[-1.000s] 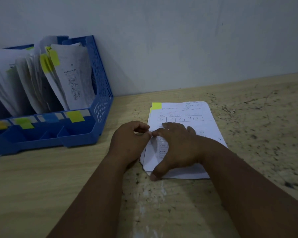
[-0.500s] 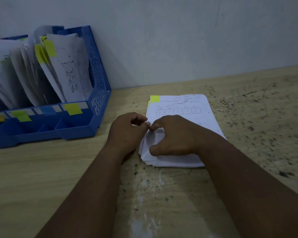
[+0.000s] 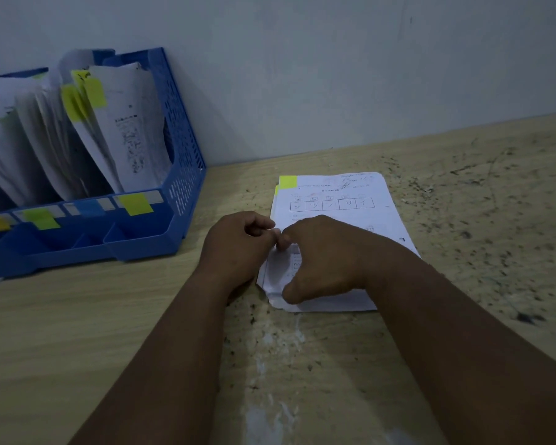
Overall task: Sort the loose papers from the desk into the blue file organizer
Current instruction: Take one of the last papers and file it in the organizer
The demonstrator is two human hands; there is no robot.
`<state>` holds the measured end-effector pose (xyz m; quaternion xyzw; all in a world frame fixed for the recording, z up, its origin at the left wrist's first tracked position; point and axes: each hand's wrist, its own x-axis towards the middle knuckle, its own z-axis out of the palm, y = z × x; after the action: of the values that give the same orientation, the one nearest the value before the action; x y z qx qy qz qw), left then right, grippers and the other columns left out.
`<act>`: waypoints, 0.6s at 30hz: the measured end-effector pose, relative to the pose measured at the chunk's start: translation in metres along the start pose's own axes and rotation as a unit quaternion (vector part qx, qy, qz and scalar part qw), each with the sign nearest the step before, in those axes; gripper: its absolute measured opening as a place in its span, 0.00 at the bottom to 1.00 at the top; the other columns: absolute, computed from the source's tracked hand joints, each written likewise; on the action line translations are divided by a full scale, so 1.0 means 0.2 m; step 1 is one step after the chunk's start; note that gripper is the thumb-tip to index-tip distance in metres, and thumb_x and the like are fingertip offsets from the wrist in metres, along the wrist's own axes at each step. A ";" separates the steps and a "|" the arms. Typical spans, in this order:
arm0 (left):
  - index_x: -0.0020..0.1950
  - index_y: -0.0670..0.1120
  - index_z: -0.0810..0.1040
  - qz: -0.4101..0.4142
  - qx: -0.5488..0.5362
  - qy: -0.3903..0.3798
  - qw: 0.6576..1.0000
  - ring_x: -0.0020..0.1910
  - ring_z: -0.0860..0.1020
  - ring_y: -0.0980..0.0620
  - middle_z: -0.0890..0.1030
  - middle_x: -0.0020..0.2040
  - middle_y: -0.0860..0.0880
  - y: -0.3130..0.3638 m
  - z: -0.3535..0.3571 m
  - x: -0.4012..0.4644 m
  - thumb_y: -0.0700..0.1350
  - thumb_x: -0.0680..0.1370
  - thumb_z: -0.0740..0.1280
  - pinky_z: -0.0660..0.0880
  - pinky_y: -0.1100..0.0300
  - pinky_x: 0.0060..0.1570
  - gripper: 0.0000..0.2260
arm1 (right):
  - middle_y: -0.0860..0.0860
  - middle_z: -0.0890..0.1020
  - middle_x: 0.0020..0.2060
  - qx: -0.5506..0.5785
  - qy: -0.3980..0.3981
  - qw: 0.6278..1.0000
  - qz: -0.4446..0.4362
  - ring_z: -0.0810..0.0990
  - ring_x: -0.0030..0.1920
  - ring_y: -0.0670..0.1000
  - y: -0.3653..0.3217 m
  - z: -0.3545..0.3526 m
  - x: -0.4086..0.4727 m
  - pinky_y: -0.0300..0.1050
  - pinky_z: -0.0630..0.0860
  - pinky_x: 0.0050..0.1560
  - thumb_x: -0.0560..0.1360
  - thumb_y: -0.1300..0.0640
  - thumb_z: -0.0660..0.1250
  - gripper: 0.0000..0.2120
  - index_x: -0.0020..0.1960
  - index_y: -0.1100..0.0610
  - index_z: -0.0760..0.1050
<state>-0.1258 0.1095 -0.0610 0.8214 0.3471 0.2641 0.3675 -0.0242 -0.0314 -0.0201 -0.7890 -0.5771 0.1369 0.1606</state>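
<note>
One head-worn view looks forward and down, close over the desk [image 3: 77, 332]. The wall stands behind the desk, the organizer [image 3: 161, 232] at its left.

White paper stack [image 3: 341, 200] flat on desk; blue organizer [image 3: 161, 232] — upright (stuffed) — left.
</note>
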 end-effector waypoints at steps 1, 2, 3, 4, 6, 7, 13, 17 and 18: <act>0.48 0.56 0.85 0.000 -0.001 -0.002 1.000 0.42 0.82 0.60 0.85 0.40 0.57 0.00 0.00 0.00 0.50 0.74 0.74 0.81 0.52 0.48 0.04 | 0.47 0.82 0.51 -0.006 0.021 1.000 -0.002 0.80 0.50 0.48 0.00 0.00 0.00 0.50 0.80 0.52 0.64 0.44 0.73 0.21 0.54 0.51 0.81; 0.48 0.55 0.86 0.000 -0.002 -0.004 1.000 0.42 0.82 0.58 0.85 0.40 0.56 0.00 0.00 0.00 0.50 0.74 0.74 0.81 0.51 0.49 0.04 | 0.49 0.83 0.50 -0.010 0.045 0.999 -0.003 0.80 0.50 0.49 0.00 0.01 0.01 0.50 0.81 0.51 0.66 0.46 0.72 0.18 0.52 0.53 0.82; 0.48 0.55 0.86 0.000 -0.006 -0.007 1.000 0.42 0.83 0.56 0.85 0.40 0.55 0.00 0.00 0.00 0.51 0.73 0.74 0.81 0.49 0.49 0.04 | 0.50 0.83 0.48 -0.007 0.070 0.997 -0.004 0.81 0.48 0.49 0.01 0.01 0.02 0.49 0.81 0.49 0.67 0.46 0.71 0.15 0.49 0.53 0.83; 0.47 0.55 0.86 -0.003 -0.011 -0.010 1.000 0.42 0.83 0.54 0.85 0.40 0.55 0.00 0.00 0.00 0.51 0.73 0.75 0.81 0.47 0.49 0.04 | 0.51 0.83 0.44 0.007 0.091 0.996 -0.003 0.81 0.45 0.49 0.01 0.01 0.02 0.49 0.81 0.46 0.68 0.43 0.71 0.15 0.46 0.54 0.84; 0.46 0.54 0.86 -0.012 -0.014 -0.010 1.000 0.43 0.83 0.54 0.85 0.40 0.55 0.01 -0.01 0.00 0.50 0.74 0.75 0.81 0.45 0.51 0.03 | 0.52 0.83 0.37 0.038 0.117 0.992 0.002 0.81 0.39 0.50 0.02 0.01 0.03 0.49 0.80 0.40 0.68 0.34 0.66 0.24 0.39 0.56 0.83; 0.45 0.54 0.86 -0.015 -0.016 -0.008 1.000 0.43 0.83 0.54 0.86 0.40 0.55 0.01 -0.01 0.01 0.49 0.74 0.75 0.81 0.44 0.51 0.01 | 0.52 0.83 0.35 0.043 0.126 0.991 0.004 0.81 0.37 0.51 0.02 0.00 0.03 0.51 0.80 0.38 0.66 0.31 0.61 0.28 0.37 0.57 0.81; 0.41 0.44 0.85 -0.071 -0.064 0.036 0.995 0.27 0.77 0.55 0.84 0.32 0.50 0.09 -0.06 -0.02 0.57 0.78 0.70 0.76 0.58 0.32 0.17 | 0.49 0.72 0.28 0.042 0.201 0.977 0.048 0.73 0.30 0.50 0.04 -0.01 0.06 0.47 0.65 0.30 0.73 0.40 0.62 0.22 0.30 0.55 0.67; 0.48 0.41 0.83 -0.176 -0.271 -0.027 0.946 0.30 0.80 0.50 0.85 0.37 0.43 0.17 -0.08 -0.03 0.62 0.78 0.66 0.73 0.58 0.32 0.23 | 0.48 0.74 0.33 0.077 0.290 0.954 -0.016 0.72 0.36 0.48 0.02 0.00 0.07 0.45 0.63 0.35 0.80 0.50 0.64 0.15 0.37 0.54 0.69; 0.50 0.41 0.82 -0.185 -0.331 -0.051 0.924 0.33 0.82 0.48 0.85 0.39 0.43 0.18 -0.08 -0.02 0.60 0.79 0.66 0.75 0.58 0.35 0.22 | 0.48 0.74 0.33 0.093 0.304 0.947 -0.048 0.73 0.37 0.48 0.00 0.01 0.07 0.46 0.65 0.36 0.80 0.51 0.64 0.14 0.38 0.54 0.70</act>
<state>-0.1271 0.0959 -0.0242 0.5865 0.3666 0.2492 0.6779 -0.0200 -0.0176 -0.0229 -0.7460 -0.5228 -0.0639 0.4076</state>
